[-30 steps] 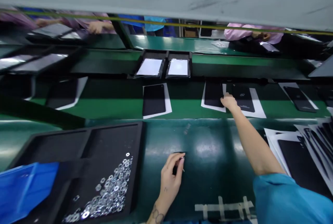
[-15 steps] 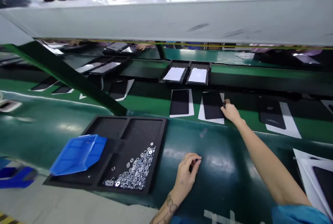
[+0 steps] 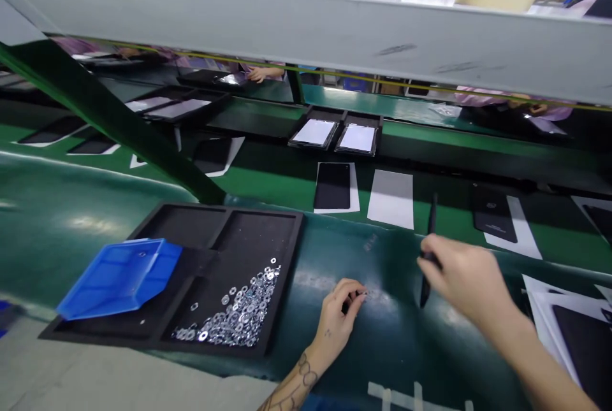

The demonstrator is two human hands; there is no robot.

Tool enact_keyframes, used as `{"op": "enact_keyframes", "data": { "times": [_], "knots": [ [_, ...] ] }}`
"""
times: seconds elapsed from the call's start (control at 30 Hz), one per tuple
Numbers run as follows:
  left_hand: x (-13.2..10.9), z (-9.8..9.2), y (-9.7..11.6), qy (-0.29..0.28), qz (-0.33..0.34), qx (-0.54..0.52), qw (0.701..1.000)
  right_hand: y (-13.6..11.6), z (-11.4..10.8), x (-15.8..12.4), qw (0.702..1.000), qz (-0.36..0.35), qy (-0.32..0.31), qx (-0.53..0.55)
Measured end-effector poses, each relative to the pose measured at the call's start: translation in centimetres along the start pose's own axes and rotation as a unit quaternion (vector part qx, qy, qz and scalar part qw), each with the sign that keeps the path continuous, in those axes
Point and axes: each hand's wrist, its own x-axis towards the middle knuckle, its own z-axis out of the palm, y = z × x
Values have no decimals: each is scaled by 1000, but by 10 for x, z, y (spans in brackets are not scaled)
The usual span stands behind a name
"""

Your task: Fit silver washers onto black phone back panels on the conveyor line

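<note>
My right hand (image 3: 466, 274) grips a black flat back cover (image 3: 433, 212) by its side, held up off the bench and turned nearly edge-on to me. My left hand (image 3: 340, 312) hovers over the green bench with thumb and forefinger pinched; something tiny glints at the fingertips, too small to name. To its left, a black divided tray (image 3: 282, 309) holds a heap of small shiny metal rings (image 3: 239, 315). A bare white sheet (image 3: 391, 199) lies on the green belt beyond my hands. Beside it, another black cover (image 3: 333, 185) rests on its own sheet.
A blue bin (image 3: 119, 277) sits tilted on the tray's left side. More covers (image 3: 495, 213) on sheets line the belt. A stack of sheets and dark panels (image 3: 564, 328) stands at right. A green slanted post (image 3: 119, 121) and white shelf (image 3: 306, 28) cross the view.
My right hand has lifted the black cover off its white sheet and brought it nearer, turning it on edge. The left hand keeps its pinch almost in place. The camera view has shifted slightly.
</note>
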Motion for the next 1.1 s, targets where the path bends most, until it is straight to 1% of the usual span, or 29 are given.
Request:
{"op": "enact_keyframes", "data": {
  "times": [0.03,0.1,0.17,0.2,0.27,0.3,0.33,0.37,0.4,0.43,0.47,0.5,0.53,0.57,0.6,0.63,0.67,0.7,0.73,0.77,0.87,0.97,1.1],
  "knots": [
    [0,0,0,3,3,0,1000,-18,7,-10,999,-27,-36,-21],
    [1,-3,-1,15,7,1,1000,-51,29,-25,989,-79,-117,-31],
    [2,-9,-3,43,-4,3,999,-76,53,-33,976,-127,-179,-8],
    [4,-14,-5,56,-14,6,998,-85,63,-35,968,-145,-203,7],
    [11,-23,-7,69,-34,12,997,-91,76,-36,957,-158,-238,51],
    [16,-28,-9,64,-44,13,997,-89,79,-34,952,-151,-246,98],
    [23,-32,-9,52,-54,14,997,-83,81,-30,944,-129,-250,170],
    [30,-36,-10,34,-66,14,997,-73,83,-25,926,-89,-248,270],
    [39,-38,-10,13,-80,15,997,-60,86,-18,890,-32,-232,392],
    [48,-39,-10,-10,-98,16,995,-44,90,-10,829,33,-203,520],
    [58,-39,-10,-33,-116,17,993,-26,96,-2,748,97,-164,636],
    [68,-38,-10,-56,-133,18,989,-8,104,6,657,147,-116,731],
    [78,-37,-9,-75,-146,19,986,10,114,13,569,180,-65,800],
    [88,-34,-9,-93,-156,21,983,27,124,18,495,199,-17,846],
    [97,-31,-9,-109,-161,25,981,41,134,21,437,208,22,875],
    [105,-28,-9,-123,-162,31,979,51,144,22,395,213,50,892],
    [112,-25,-9,-135,-162,40,977,59,152,22,369,217,70,901],
    [118,-23,-9,-146,-161,50,975,63,158,20,355,220,78,905],
    [124,-21,-9,-156,-159,61,973,64,162,19,351,223,78,906],
    [128,-19,-9,-167,-157,73,971,63,164,18,353,224,73,905],
    [139,-18,-6,-199,-146,113,962,58,163,17,376,228,44,897],
    [148,-18,1,-230,-138,155,951,57,161,20,393,227,26,890],
    [159,-19,13,-275,-133,217,927,58,160,22,407,225,19,885]
  ]
}}
